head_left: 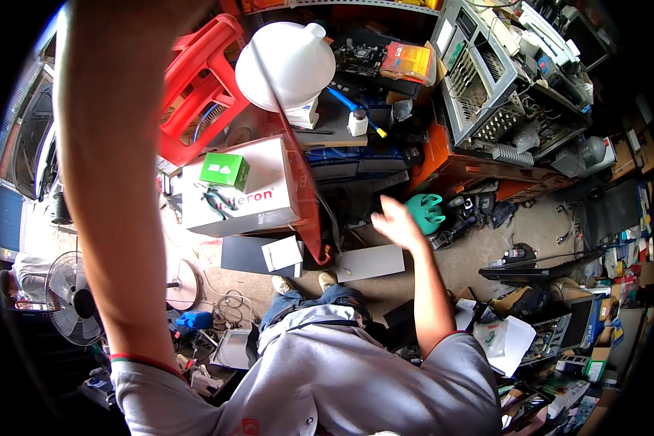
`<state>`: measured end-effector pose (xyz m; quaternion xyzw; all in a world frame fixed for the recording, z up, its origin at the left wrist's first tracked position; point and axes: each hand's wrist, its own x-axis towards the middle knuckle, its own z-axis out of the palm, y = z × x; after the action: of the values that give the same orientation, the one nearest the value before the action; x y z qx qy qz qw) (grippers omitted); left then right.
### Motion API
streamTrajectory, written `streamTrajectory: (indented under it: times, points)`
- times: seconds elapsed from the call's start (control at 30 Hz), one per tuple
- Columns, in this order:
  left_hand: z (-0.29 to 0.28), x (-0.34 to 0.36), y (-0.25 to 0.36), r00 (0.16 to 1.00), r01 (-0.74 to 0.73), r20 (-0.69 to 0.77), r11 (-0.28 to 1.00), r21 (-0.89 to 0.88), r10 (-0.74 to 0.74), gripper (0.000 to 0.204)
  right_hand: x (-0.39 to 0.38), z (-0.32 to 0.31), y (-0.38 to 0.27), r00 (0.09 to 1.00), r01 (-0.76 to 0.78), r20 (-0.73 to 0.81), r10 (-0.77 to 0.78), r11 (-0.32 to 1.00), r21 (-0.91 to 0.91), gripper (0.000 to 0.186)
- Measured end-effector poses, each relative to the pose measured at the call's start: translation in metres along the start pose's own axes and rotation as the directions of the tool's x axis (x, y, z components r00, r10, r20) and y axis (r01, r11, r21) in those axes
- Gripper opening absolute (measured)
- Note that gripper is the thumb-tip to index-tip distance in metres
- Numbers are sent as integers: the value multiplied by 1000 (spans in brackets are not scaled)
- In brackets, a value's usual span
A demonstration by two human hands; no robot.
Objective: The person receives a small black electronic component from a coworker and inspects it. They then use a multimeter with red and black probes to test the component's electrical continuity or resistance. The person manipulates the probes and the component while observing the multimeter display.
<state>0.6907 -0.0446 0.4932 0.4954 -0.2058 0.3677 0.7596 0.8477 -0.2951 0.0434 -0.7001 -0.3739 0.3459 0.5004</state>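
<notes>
My left arm rises steeply up the left side of the view, and its hand is beyond the top edge. In front of my body, my right hand (398,222) hangs in the air, fingers loosely apart, with nothing visible in it. Close to it on the right is a teal-green plastic item (424,213). Left of the hand stands a white carton (258,192) with a green box (224,169) and dark-handled pliers (219,204) on top. Behind the carton is a large white rounded, funnel-shaped thing (285,67).
A red plastic stool (196,91) stands at the far left, and a fan (73,298) nearer. The workbench carries a small white bottle (357,122), a circuit board (360,58) and an opened metal chassis (479,80). Cables (229,309) and clutter lie on the floor.
</notes>
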Motion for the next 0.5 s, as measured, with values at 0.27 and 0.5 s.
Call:
streamTrajectory:
  times: [0.27,0.5]
  points:
    - [21,-51,1,868,471,3,819,-329,-497,39,26,66,-320,690,279,566,-452,887,369,25]
    - [-12,-149,37,504,846,-405,531,51,-763,47,88,42,-281,956,286,125,-265,937,-201,26]
